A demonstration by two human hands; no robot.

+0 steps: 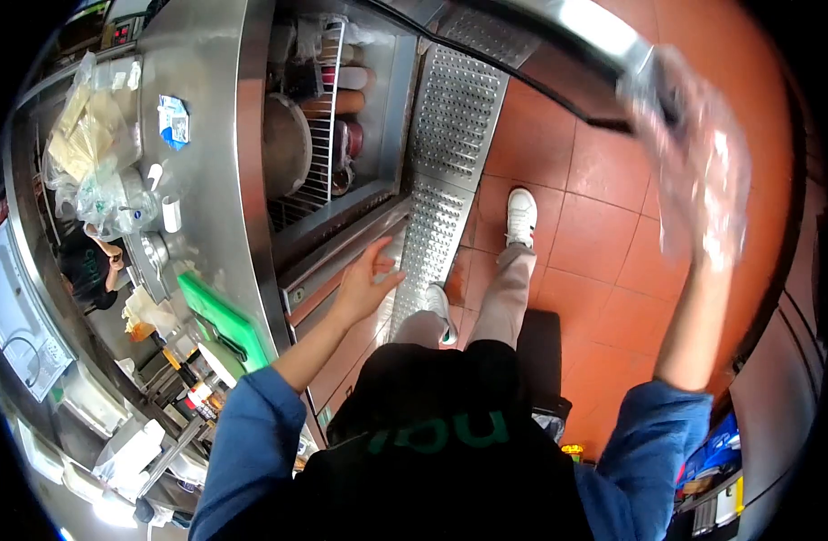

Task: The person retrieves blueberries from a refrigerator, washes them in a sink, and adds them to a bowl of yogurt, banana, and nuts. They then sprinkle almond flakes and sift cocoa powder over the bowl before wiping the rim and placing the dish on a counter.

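Note:
My left hand (367, 278) is bare, fingers apart, and rests against the lower edge of the open under-counter fridge (342, 135), beside the perforated steel inner face of its door (446, 171). My right hand (694, 171) wears a thin clear plastic glove and is raised high, gripping the top edge of the open fridge door (576, 36). Inside the fridge a wire shelf (319, 153) holds a round metal pan (283, 144) and several containers.
A steel counter (207, 180) runs along the left with plastic bags, a small packet, a white cup and a green cutting board (223, 320). Another person in a dark shirt (89, 266) stands beyond it. My legs and white shoes stand on the red tile floor (594, 234).

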